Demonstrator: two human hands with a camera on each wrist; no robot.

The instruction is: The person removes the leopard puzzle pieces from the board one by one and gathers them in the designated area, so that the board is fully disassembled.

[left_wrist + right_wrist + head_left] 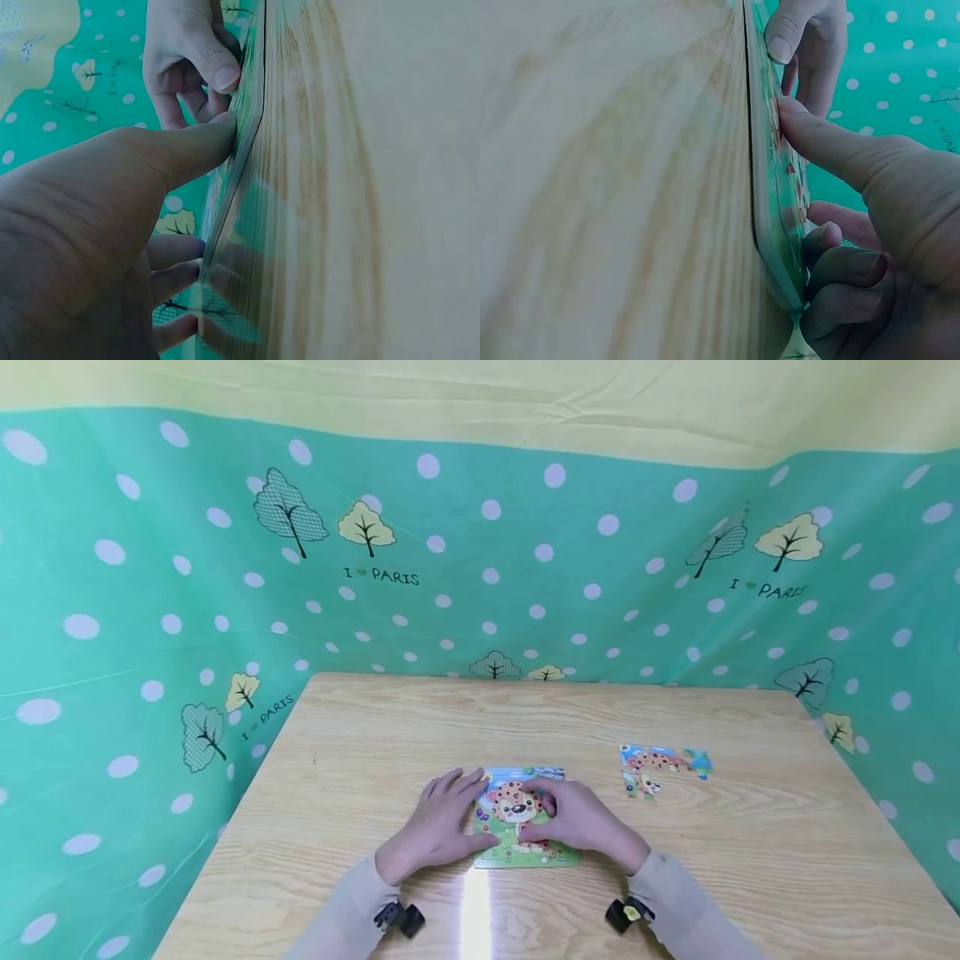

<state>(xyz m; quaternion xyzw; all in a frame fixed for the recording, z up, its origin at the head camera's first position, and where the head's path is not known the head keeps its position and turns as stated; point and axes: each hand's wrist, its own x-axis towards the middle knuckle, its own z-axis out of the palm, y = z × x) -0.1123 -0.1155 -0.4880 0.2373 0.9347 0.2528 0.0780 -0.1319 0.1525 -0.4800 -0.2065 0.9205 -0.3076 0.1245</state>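
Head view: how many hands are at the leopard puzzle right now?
2: the left hand at the left side of the leopard puzzle, and the right hand over its right side. Neither is fully hidden.

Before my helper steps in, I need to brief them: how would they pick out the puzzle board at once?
Start from the wooden table before the green dotted curtain. On it, the puzzle board lies flat between the left hand and right hand, both touching it. Squarish, with a spotted animal's face, it clearly outsizes the puzzle pieces to its right.
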